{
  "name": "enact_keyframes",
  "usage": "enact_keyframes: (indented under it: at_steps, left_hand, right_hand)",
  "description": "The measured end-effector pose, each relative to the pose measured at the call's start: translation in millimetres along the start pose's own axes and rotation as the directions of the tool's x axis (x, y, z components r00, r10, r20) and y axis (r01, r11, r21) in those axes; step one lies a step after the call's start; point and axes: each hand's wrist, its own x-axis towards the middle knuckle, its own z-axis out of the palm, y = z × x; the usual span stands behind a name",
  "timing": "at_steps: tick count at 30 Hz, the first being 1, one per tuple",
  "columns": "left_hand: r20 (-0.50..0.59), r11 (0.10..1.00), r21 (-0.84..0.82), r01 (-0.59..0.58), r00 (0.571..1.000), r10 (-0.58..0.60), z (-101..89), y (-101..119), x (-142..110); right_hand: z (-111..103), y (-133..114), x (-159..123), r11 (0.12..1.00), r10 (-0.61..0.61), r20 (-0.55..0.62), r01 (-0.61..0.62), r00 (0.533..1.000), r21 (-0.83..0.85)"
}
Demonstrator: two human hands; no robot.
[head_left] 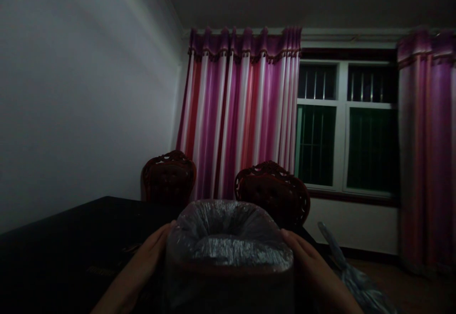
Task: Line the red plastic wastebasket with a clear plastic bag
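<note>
- Round dark bin lined with a crinkled clear plastic bag sits low in the middle of the view, in front of a dark tabletop.
- Left hand lies flat against the bin's left side, fingers pressed together.
- Right hand lies against its right side, fingers together too.
- Two carved dark wooden chairs stand behind, before pink-and-white striped curtains.
- Loose plastic trails at the right.

You're working in a very dim room; the window is dark, faint light rakes the left wall, edges blur.
</note>
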Motion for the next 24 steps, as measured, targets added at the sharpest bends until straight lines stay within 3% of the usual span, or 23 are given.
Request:
enact_keyframes:
  at_steps: [5, 12, 19, 24]
  left_hand:
    - [0.011, 0.991, -0.13, -0.04, 0.999, 0.042, -0.7, 8, -7]
    - [0.153, 0.999, -0.02, -0.049, 0.987, 0.051, -9.6, 2, -4]
    - [0.273, 0.992, 0.051, -0.115, 0.957, 0.097, -12.9, 1, -4]
    - [0.316, 0.994, 0.047, -0.1, 0.945, 0.08, -14.1, 9, -8]
  right_hand:
    - [5, -11, -12, 0.994, -0.099, 0.183, 0.088, 0.978, 0.069]
    - [-5, -11, -19, 0.986, -0.162, 0.323, 0.167, 0.933, 0.012]
    - [-9, -14, -21, 0.979, -0.159, 0.359, 0.194, 0.92, -0.062]
    - [-10, -14, -23, 0.989, -0.118, 0.391, 0.143, 0.913, -0.034]
